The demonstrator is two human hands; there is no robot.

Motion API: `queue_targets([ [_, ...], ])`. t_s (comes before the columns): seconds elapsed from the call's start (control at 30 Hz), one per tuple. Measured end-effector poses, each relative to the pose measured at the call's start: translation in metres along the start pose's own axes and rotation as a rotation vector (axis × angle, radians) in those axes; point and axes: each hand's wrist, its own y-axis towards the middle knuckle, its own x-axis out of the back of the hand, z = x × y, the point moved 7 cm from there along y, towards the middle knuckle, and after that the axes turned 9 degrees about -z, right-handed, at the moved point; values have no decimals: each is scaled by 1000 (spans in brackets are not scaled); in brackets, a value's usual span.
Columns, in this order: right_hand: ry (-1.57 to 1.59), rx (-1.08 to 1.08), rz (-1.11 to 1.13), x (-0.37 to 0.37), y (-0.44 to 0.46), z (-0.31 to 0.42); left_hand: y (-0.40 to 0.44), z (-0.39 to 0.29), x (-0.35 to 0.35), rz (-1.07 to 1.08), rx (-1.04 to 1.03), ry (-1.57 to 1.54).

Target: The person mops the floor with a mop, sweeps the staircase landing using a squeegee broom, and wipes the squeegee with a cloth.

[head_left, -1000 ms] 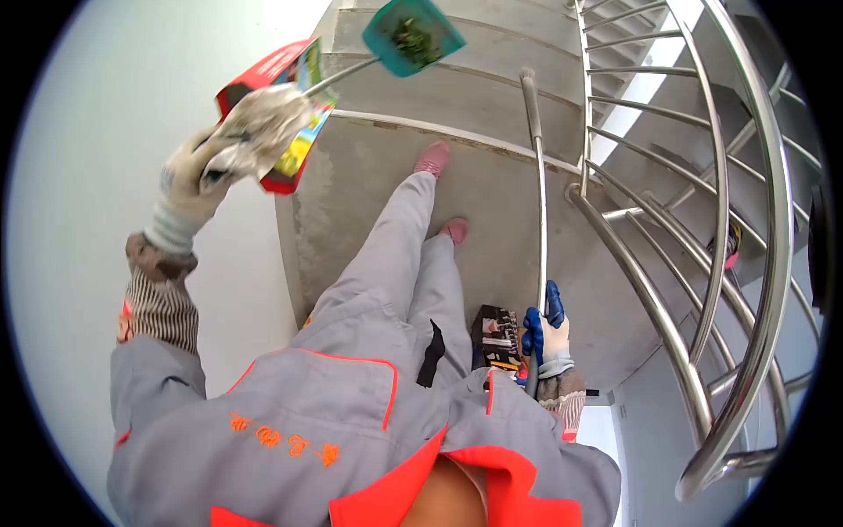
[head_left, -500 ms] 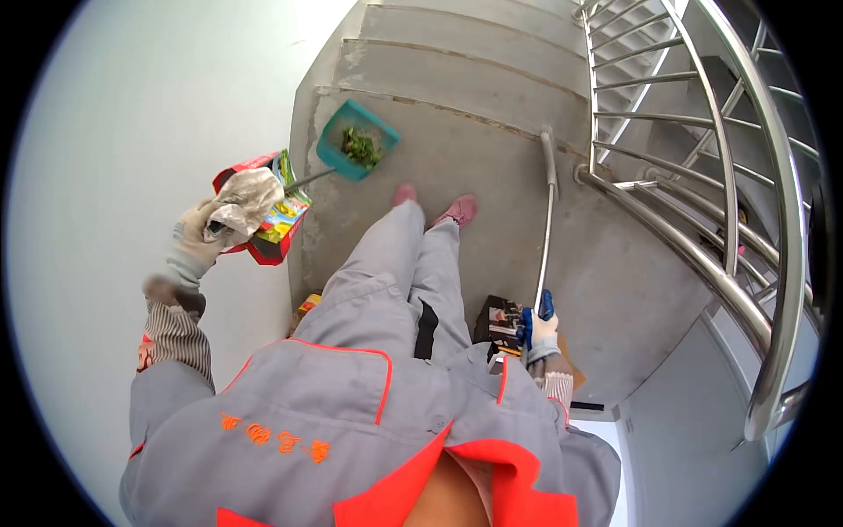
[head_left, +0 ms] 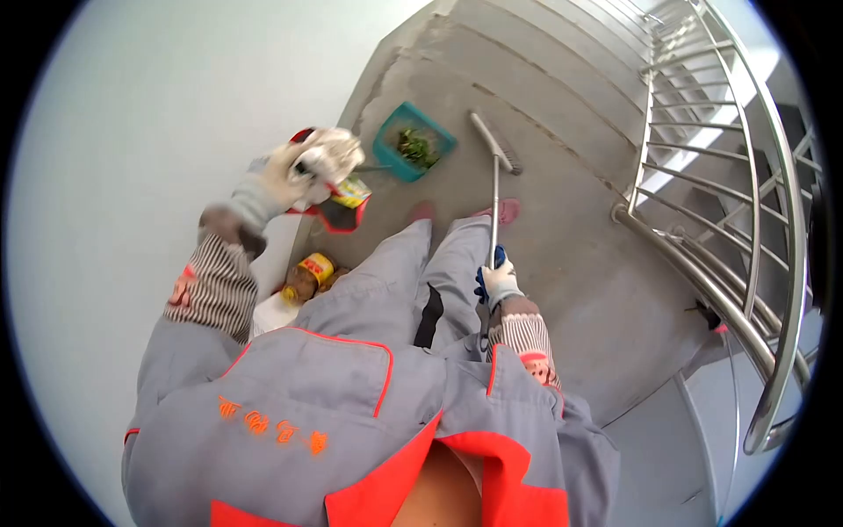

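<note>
My left hand (head_left: 277,180), in a pale work glove, is closed on a crumpled whitish sheet (head_left: 334,156) and a red printed carton (head_left: 338,215) with green and yellow showing. Behind these runs the handle of a teal dustpan (head_left: 391,145); its upper end is hidden, so I cannot tell whether my fingers also grip it. Green leaves (head_left: 416,147) lie inside the pan. My right hand (head_left: 502,285), in a white and blue glove, is wrapped round the metal pole of a broom (head_left: 494,198). The broom head (head_left: 494,140) rests on the floor right of the dustpan.
A yellow-labelled plastic bottle (head_left: 309,274) lies beside my left leg, near the white wall (head_left: 176,105). Concrete steps (head_left: 562,79) rise ahead. A steel railing (head_left: 702,272) runs along the right. My pink shoes (head_left: 502,211) stand just short of the broom head.
The broom head has swung left, closer to the dustpan, and my right hand has moved left and up. My left hand with its load has shifted right. The view has turned.
</note>
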Motion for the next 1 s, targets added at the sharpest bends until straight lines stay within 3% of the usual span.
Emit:
queue_targets([
  [0.13,-102,35,154,-44,-15,30,20,-32,-16,137,63,102],
  [0.3,-45,13,104,-13,-21,16,1,-19,-15,171,88,31],
  [0.53,-61,146,-43,55,0,66,-93,41,-18,-80,241,-165],
  [0.63,-116,171,-135,58,38,112,-122,56,-33,-61,319,-263],
  [0.73,-356,411,-193,48,128,149,-140,63,-38,-32,377,-255],
  [0.8,-276,215,-140,18,65,200,-149,66,-43,-76,408,-267],
  [0.87,-343,159,-105,-8,94,207,-151,66,-51,-53,435,-260],
  [0.93,-529,290,-138,-42,94,204,-152,70,-57,-22,461,-249],
  [1.0,-763,289,-132,-74,99,175,-153,73,-59,-49,451,-215],
])
